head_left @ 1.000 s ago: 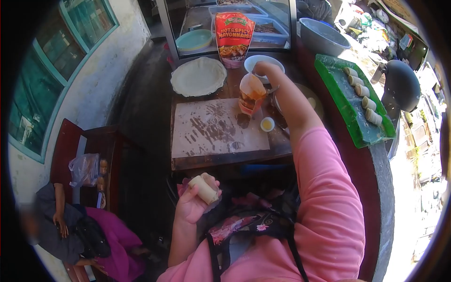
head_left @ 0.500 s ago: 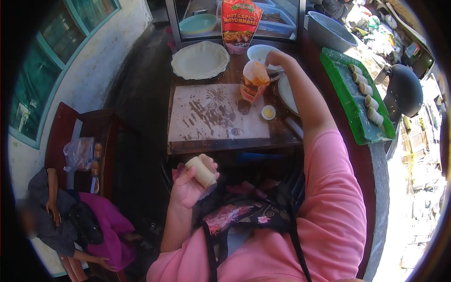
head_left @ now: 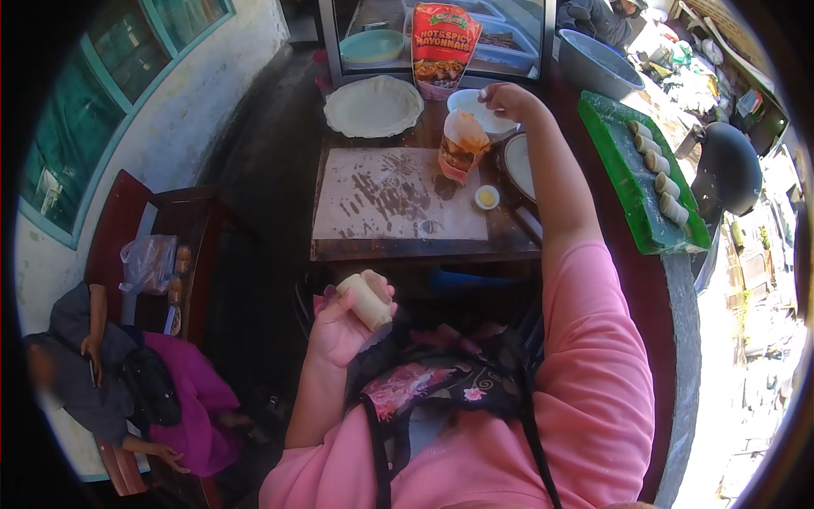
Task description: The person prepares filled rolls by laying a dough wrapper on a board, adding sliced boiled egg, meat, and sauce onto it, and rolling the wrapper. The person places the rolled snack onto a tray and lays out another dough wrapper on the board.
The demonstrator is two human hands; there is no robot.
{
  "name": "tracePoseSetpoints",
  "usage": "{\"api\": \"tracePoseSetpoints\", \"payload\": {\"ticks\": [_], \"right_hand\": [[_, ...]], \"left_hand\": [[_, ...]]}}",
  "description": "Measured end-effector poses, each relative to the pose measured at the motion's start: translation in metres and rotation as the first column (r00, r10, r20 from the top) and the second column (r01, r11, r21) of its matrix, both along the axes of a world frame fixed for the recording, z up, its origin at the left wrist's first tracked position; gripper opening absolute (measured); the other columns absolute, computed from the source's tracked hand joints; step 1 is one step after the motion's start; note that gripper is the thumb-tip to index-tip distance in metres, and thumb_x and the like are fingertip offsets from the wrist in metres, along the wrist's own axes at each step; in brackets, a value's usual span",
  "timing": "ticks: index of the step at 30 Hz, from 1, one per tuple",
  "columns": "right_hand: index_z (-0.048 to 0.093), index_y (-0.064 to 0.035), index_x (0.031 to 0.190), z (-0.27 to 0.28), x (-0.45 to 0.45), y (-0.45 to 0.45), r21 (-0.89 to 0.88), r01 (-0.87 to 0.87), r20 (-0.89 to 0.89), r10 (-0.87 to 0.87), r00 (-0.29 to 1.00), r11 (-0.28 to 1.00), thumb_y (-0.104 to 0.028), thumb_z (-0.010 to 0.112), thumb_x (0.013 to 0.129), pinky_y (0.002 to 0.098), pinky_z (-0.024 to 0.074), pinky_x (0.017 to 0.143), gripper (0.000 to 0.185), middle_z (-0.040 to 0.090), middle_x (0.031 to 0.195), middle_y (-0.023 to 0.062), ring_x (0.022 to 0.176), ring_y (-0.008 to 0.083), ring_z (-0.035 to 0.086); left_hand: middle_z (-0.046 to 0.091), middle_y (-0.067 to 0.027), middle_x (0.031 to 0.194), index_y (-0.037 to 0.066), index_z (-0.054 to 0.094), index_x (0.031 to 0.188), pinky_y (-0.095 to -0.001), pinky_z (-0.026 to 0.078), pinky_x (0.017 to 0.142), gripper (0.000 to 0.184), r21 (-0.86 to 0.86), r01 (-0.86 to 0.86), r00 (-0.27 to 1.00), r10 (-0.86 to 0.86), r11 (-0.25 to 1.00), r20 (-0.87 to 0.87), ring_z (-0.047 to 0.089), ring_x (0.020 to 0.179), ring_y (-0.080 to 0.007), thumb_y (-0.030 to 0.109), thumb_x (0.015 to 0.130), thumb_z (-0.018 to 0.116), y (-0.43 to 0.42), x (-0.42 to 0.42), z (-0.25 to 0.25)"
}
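A pale, cylindrical dough roll (head_left: pixel 365 303) rests in my left hand (head_left: pixel 333 338), whose fingers are wrapped round it above my lap. My right hand (head_left: pixel 511 102) is over the white bowl (head_left: pixel 460 101) at the back of the table, its fingers pinched together. Something small and white shows at the fingertips, too small to name. Just in front of the bowl stands an opened packet (head_left: pixel 464 153) smeared with orange sauce. A small white cup with yellow contents (head_left: pixel 487 198) sits near the packet.
Several similar rolls lie on a green tray (head_left: pixel 619 182) at the right. A stained board (head_left: pixel 356 222) covers the table front. Behind it are a plate of pale wrappers (head_left: pixel 373 106) and a mayonnaise pouch (head_left: pixel 442 51). A seated person (head_left: pixel 191 390) is at the left.
My right hand has lifted, its fingertips rising from inside the white bowl to above it. My left hand keeps hold of the roll, tilted slightly differently. The view has shifted a little.
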State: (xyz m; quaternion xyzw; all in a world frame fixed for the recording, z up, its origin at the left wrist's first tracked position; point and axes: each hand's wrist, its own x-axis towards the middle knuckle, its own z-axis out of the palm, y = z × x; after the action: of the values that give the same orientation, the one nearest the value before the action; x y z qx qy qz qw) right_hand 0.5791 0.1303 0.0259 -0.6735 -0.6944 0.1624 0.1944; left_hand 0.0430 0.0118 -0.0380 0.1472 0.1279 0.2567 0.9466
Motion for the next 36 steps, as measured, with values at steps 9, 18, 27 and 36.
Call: {"api": "tracePoseSetpoints", "payload": {"ticks": [9, 18, 27, 36], "right_hand": [[0.07, -0.0035, 0.1, 0.07, -0.228, -0.138, 0.434, -0.026, -0.314, 0.178, 0.933, 0.9, 0.005, 0.052, 0.077, 0.0304, 0.0455, 0.074, 0.03, 0.058, 0.089, 0.007, 0.084, 0.0189, 0.057], [0.067, -0.0095, 0.1, -0.025, -0.324, -0.188, 0.434, -0.301, 0.34, 0.156, 0.927, 0.849, -0.009, 0.061, 0.071, 0.0342, 0.042, 0.072, 0.029, 0.055, 0.092, 0.0066, 0.088, 0.0248, 0.054], [0.062, -0.003, 0.085, -0.04, -0.328, -0.177, 0.11, 0.114, -0.677, -0.01, 0.736, 0.987, -0.011, 0.066, 0.087, 0.0253, 0.0464, 0.068, 0.009, 0.058, 0.085, 0.0035, 0.071, 0.0123, 0.057], [0.058, 0.0011, 0.092, -0.056, -0.362, -0.196, 0.136, 0.19, -0.785, -0.011, 0.619, 0.972, -0.008, 0.061, 0.09, 0.0268, 0.0493, 0.066, 0.01, 0.061, 0.083, 0.0037, 0.076, 0.0101, 0.059]], "left_hand": [[0.045, -0.0227, 0.135, -0.005, 0.038, 0.133, -0.0533, 0.035, 0.107, 0.055, -0.052, -0.022, 0.993, 0.028, 0.998, 0.114, 0.041, 0.129, -0.0364, 0.022, 0.09, 0.059, 0.019, 0.019, 0.007], [0.046, -0.0203, 0.133, -0.002, 0.042, 0.129, -0.049, 0.038, 0.105, 0.043, -0.035, -0.093, 0.995, 0.093, 0.995, 0.018, 0.045, 0.125, -0.0333, 0.02, 0.094, 0.052, 0.016, 0.022, 0.0], [0.048, -0.0192, 0.13, -0.002, 0.04, 0.133, -0.049, 0.039, 0.105, 0.053, 0.147, 0.03, 0.994, -0.046, 0.989, 0.102, 0.048, 0.122, -0.0313, 0.022, 0.09, 0.06, 0.006, 0.016, 0.003], [0.052, -0.0115, 0.122, 0.003, 0.041, 0.132, -0.0325, 0.043, 0.094, 0.04, 0.578, -0.156, 0.918, 0.333, 0.801, -0.215, 0.053, 0.111, -0.0204, 0.016, 0.096, 0.052, 0.0, 0.033, -0.022]]}}
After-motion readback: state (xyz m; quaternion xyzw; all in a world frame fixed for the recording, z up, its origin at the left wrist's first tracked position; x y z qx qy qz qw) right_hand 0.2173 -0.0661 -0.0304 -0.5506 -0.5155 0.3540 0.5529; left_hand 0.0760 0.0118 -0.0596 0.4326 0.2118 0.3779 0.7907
